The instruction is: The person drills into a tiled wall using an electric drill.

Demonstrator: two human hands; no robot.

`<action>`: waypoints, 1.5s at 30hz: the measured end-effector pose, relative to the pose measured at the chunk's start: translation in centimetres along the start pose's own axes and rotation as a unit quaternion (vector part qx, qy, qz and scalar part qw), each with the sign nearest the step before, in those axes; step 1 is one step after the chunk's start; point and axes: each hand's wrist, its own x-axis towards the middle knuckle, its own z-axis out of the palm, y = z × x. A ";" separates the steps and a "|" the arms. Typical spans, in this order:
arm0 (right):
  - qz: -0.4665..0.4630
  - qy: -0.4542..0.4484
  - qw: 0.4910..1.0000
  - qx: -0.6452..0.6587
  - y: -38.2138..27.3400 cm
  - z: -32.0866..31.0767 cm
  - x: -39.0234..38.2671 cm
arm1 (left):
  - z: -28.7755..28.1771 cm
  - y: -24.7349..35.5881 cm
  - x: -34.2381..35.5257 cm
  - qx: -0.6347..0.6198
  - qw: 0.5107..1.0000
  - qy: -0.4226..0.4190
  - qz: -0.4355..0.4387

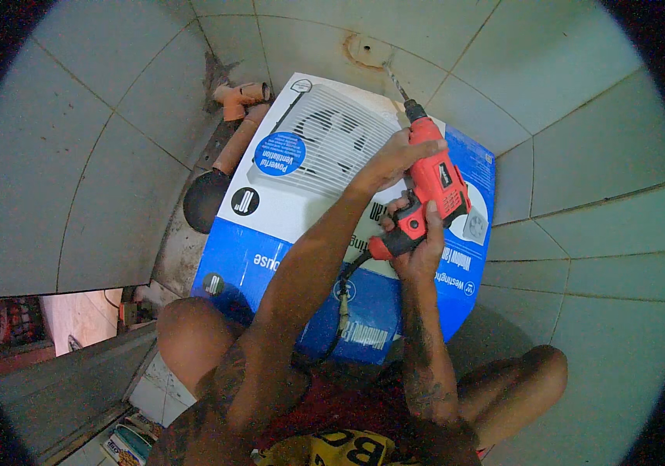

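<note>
A red and black corded power drill (437, 179) is held over a large white and blue cardboard box (270, 248) printed with a fan picture. My left hand (393, 159) grips the drill's front body. My right hand (423, 247) is wrapped round its rear handle. The long drill bit (396, 81) points up toward the tiled wall; its tip is beside a light patch (367, 51) with a dark hole and rusty edges. I cannot tell whether the tip touches the wall. The cord (352, 268) runs down over the box.
Orange-pink pipe fittings (235, 101) and a black round piece (205, 202) lie left of the box, against tiled walls (84, 155). My bent knees (542, 373) frame the box. A low opening (80, 318) shows at lower left, with assorted items (127, 443) near the bottom edge.
</note>
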 end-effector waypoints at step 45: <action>-0.114 -0.140 0.416 -0.891 -0.9 5.6 -2.7 | -3.3 6.3 -2.3 0.400 0.906 0.096 -0.098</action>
